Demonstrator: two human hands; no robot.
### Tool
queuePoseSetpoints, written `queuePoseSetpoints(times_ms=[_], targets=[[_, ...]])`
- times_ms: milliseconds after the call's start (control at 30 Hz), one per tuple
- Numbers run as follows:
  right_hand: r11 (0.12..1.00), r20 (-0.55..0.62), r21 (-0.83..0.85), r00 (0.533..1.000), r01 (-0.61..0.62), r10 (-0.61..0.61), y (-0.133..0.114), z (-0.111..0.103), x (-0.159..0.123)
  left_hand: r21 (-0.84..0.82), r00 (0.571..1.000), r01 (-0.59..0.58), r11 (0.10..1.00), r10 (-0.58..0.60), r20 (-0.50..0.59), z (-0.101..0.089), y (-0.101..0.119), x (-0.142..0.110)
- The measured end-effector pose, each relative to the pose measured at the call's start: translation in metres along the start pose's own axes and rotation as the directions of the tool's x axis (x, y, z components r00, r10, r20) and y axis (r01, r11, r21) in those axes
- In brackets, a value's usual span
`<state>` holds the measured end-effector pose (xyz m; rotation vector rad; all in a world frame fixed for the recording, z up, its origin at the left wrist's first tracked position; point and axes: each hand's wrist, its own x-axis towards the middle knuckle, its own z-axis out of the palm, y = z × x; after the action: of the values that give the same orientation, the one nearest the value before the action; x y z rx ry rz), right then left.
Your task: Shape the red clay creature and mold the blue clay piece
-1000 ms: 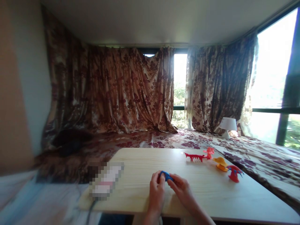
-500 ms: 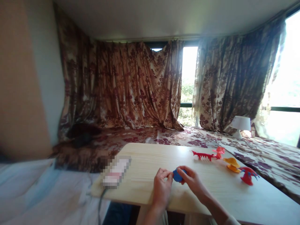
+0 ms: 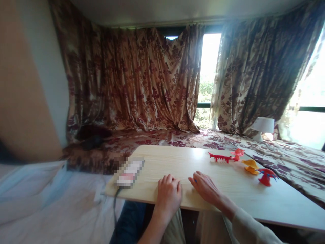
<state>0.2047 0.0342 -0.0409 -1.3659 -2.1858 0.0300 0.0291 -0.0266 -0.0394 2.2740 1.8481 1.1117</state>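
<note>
A: ok, far left first, what've you got?

B: Pale rumpled sheet (image 3: 71, 200), kinda blurry. Then on the left end of the desk (image 3: 175, 159) there's a pixelated whitish and pinkish thing (image 3: 130, 173) with a dark cable (image 3: 115, 206) hanging off the near edge.

A: And the left hand (image 3: 169, 191)?

B: Over the near side of the desk, back of it up, fingers bent and bunched together. Can't tell if anything's tucked under it.

A: Where's the blue piece (image 3: 195, 181)?

B: Right of that, at the thumb side of the right hand (image 3: 204, 186). Only a tiny bit of blue peeks out, the hand covers the rest. That hand's palm down and low over the desk, and I honestly can't tell if it's gripping or just covering the thing.

A: Further right?

B: A red spiky strip on legs (image 3: 220, 158), a lighter red figure (image 3: 237, 154) right by its end, then a yellow mushroom-looking piece (image 3: 251, 167). White lamp (image 3: 264, 125) beyond the desk, and a red capped piece (image 3: 265, 178) with blue bits, nearer than the yellow one.
</note>
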Motion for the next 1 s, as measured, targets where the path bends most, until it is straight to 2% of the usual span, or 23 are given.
queuePoseSetpoints(times_ms=[67,133,267,367,467,600,667,733,833,900,1000], targets=[[0.999,-0.010,-0.053,1.000,0.006,-0.006,-0.001,0.002,0.010,0.036,1.000,-0.005,0.999,0.005,0.004,0.000,0.001,0.001],[0.996,-0.011,-0.086,1.000,0.018,-0.019,0.001,-0.001,0.009,0.063,1.000,-0.007,0.998,0.007,0.002,0.000,0.000,0.002],[0.993,0.040,-0.097,0.998,0.060,-0.056,0.002,-0.011,-0.031,0.079,1.000,-0.011,0.997,0.011,0.003,0.002,-0.003,0.003],[0.992,0.077,-0.074,0.992,0.104,-0.098,-0.009,-0.011,-0.050,0.082,1.000,-0.015,0.997,0.014,0.016,0.005,-0.003,0.003],[0.986,0.118,-0.003,0.979,0.168,-0.167,-0.021,-0.003,-0.029,0.094,0.999,-0.025,0.995,0.022,0.037,0.004,-0.003,0.004],[0.999,0.062,-0.025,0.998,0.036,-0.034,-0.014,-0.003,0.006,0.117,0.998,-0.035,0.992,0.030,0.048,0.002,-0.004,0.004],[0.999,0.067,-0.035,0.998,0.008,-0.005,-0.008,-0.007,0.000,0.122,0.998,-0.035,0.992,0.029,0.048,0.002,-0.005,0.004],[0.999,0.117,-0.038,0.993,0.034,-0.029,-0.007,-0.010,-0.021,0.121,0.999,-0.030,0.992,0.025,0.045,0.003,-0.005,0.005],[0.995,0.191,-0.038,0.978,0.095,-0.086,-0.021,-0.009,-0.047,0.121,0.999,-0.017,0.993,0.011,0.048,0.006,-0.005,0.005],[0.997,0.202,-0.047,0.978,0.067,-0.057,-0.031,-0.005,-0.043,0.124,0.998,-0.014,0.992,0.007,0.058,0.006,-0.006,0.005],[0.998,0.159,-0.060,0.987,-0.015,0.024,-0.033,-0.002,-0.013,0.135,0.997,-0.026,0.991,0.016,0.070,0.003,-0.007,0.006]])
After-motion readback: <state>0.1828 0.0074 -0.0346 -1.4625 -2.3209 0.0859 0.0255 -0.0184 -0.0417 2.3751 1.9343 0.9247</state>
